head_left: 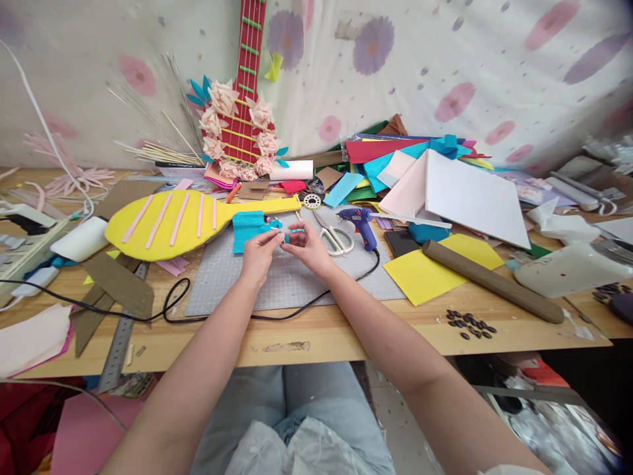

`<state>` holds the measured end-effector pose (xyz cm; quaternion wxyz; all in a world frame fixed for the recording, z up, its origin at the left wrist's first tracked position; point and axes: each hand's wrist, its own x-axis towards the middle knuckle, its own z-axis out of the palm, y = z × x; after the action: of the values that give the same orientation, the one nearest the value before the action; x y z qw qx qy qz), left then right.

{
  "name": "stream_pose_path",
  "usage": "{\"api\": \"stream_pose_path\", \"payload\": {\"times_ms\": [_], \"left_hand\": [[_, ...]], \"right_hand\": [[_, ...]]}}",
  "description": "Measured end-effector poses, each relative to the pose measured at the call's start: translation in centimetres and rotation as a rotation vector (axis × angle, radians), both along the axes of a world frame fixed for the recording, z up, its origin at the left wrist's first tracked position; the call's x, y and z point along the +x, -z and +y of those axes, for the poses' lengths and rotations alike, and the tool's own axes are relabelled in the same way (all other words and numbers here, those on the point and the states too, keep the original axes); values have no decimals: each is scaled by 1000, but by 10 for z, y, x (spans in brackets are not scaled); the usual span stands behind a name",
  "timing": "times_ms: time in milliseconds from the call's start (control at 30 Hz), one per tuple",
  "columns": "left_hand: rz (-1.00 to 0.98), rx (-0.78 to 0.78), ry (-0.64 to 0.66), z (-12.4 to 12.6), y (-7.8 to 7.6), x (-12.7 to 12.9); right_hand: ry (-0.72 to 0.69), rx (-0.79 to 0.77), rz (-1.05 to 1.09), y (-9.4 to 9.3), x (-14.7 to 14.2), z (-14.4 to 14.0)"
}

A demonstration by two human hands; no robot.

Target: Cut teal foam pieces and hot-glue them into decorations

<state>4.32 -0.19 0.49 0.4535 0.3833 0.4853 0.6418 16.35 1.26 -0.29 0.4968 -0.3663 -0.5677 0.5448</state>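
My left hand [261, 254] and my right hand [307, 248] meet above the grey cutting mat [291, 285], fingertips pinched together. A small blue piece of paper [295, 230] shows between the fingers, mostly hidden by them. Just behind my left hand lies a larger sheet of blue crepe paper [244, 231] with a cut edge. White-handled scissors [338, 241] rest on the mat to the right of my right hand. Beside them stands a purple glue gun [363, 227] with a long glue stick [413, 220] in its back.
A yellow paddle-shaped body with pink strips [163, 224] lies left. Behind it leans a red guitar-like craft [250, 86] with paper flowers. A black cable [297, 311] crosses the mat. Right are yellow paper [420, 274], a brown roll [494, 280] and dark beads [472, 324].
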Motion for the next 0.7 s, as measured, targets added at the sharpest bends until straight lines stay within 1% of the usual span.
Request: {"api": "stream_pose_path", "payload": {"times_ms": [200,333,500,633,700], "left_hand": [[-18,-15,11,-1,1,2],[-9,25,41,0,2,2],[24,93,42,0,4,0],[-27,37,79,1,4,-2],[-6,-5,113,1,2,-4]], "right_hand": [[74,-5,-14,2,-2,1],[64,14,9,0,-3,0],[45,-35,108,0,-5,-1],[74,-28,78,1,-3,1],[80,-42,34,0,-1,2]]}}
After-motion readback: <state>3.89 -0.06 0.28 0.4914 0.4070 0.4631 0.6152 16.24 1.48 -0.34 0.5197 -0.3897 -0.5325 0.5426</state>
